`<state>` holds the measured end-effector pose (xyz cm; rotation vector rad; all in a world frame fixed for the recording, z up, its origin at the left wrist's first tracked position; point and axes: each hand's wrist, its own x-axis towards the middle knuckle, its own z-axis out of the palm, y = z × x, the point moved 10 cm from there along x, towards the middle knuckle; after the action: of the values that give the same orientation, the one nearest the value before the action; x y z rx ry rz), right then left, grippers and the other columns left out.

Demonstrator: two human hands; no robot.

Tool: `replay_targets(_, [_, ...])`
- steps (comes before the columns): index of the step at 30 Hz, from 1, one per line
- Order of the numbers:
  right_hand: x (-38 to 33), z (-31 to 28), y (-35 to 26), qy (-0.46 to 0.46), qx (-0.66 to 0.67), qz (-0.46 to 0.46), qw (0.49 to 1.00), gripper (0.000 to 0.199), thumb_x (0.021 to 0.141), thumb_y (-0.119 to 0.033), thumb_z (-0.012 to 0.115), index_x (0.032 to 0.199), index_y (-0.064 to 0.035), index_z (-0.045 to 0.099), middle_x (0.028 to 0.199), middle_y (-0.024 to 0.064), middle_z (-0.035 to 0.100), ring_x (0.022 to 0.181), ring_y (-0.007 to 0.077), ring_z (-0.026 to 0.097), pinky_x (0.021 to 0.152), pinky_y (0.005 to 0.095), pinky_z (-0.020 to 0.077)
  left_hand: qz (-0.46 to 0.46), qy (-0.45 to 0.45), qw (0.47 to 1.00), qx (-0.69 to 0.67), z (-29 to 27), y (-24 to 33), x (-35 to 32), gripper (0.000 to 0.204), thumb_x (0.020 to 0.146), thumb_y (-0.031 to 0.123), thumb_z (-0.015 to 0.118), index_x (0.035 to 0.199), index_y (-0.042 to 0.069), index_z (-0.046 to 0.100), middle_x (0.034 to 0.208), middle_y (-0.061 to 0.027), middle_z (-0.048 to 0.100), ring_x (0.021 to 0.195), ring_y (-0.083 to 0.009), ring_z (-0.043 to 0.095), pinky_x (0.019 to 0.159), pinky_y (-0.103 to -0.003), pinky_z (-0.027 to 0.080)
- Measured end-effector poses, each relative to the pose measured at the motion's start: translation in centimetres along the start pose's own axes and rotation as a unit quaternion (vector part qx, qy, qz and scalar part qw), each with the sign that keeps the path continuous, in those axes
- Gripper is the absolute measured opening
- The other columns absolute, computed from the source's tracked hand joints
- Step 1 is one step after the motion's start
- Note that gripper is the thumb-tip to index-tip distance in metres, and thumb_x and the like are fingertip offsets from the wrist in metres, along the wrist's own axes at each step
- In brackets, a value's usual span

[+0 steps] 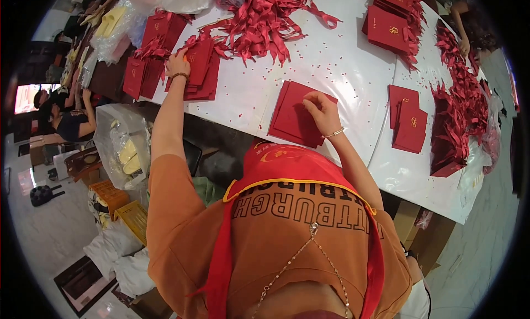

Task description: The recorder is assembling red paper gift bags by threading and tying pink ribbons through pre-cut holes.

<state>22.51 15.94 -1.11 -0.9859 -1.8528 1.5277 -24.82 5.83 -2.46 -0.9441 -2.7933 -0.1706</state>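
Note:
My left hand (178, 67), with a dark beaded bracelet at the wrist, reaches to a pile of flat red paper gift bags (205, 76) at the left of the table. Its fingers are bent at the edge of the top bag, beside red ribbon handles. In front of me lies a small stack of plain red bags (290, 117), slightly fanned. Over its right side hovers my right hand (324, 113), a thin bangle at the wrist. Thumb and fingertips are pinched together there; anything between them is too small to make out.
A heap of red ribbons (265, 21) lies at the far middle of the white table (337, 59). More red bags (389, 32) with ribbons are stacked far right. Bags (408, 123) and a ribbon-filled row (458, 120) line the right edge. Clear plastic (124, 148) hangs left; other people work nearby.

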Motion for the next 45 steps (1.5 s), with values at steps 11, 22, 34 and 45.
replay_targets(11, [0.4, -1.9, -2.4, 0.053, -0.203, -0.134, 0.969, 0.018, 0.074, -0.010, 0.063, 0.090, -0.0035, 0.059, 0.081, 0.0087, 0.059, 0.077, 0.0221, 0.056, 0.069, 0.0290, 0.0443, -0.013, 0.071, 0.983, -0.170, -3.2, -0.1, 1.0, 0.033, 0.077, 0.014, 0.047, 0.103, 0.028, 0.061, 0.111, -0.0067, 0.054, 0.103, -0.0293, 0.050, 0.081, -0.050, 0.039])
replay_targets(22, [0.4, 1.2, 1.1, 0.010, -0.384, -0.144, 0.912, 0.079, 0.060, -0.051, 0.069, 0.120, -0.0062, 0.044, 0.118, 0.0086, 0.043, 0.108, 0.0288, 0.038, 0.091, 0.0399, 0.0280, 0.541, -0.004, 0.816, -0.206, -4.4, 31.4, -13.4, 0.024, 0.075, 0.010, 0.049, 0.097, 0.014, 0.058, 0.098, -0.0064, 0.054, 0.088, -0.0285, 0.053, 0.073, -0.040, 0.043])
replay_targets(34, [0.0, 1.6, 0.6, -0.015, -0.400, -0.175, 0.899, 0.065, 0.061, -0.052, 0.067, 0.111, -0.0126, 0.053, 0.116, 0.0113, 0.044, 0.109, 0.0281, 0.040, 0.090, 0.0425, 0.0300, 0.508, -0.165, 0.807, -0.253, -3.8, 28.6, -18.1, 0.014, 0.077, 0.017, 0.055, 0.088, 0.010, 0.061, 0.081, -0.0084, 0.059, 0.074, -0.0267, 0.057, 0.064, -0.038, 0.043])
replay_targets(45, [-0.9, 1.8, -2.0, 0.010, -0.417, -0.211, 0.884, 0.065, 0.056, -0.048, 0.071, 0.106, -0.0118, 0.053, 0.113, 0.0120, 0.045, 0.106, 0.0294, 0.040, 0.090, 0.0424, 0.0305, 0.254, -0.119, 0.760, -0.586, -12.6, 27.2, -10.7, 0.009, 0.076, 0.002, 0.060, 0.085, 0.003, 0.061, 0.084, -0.0050, 0.062, 0.076, -0.0130, 0.057, 0.068, -0.024, 0.044])
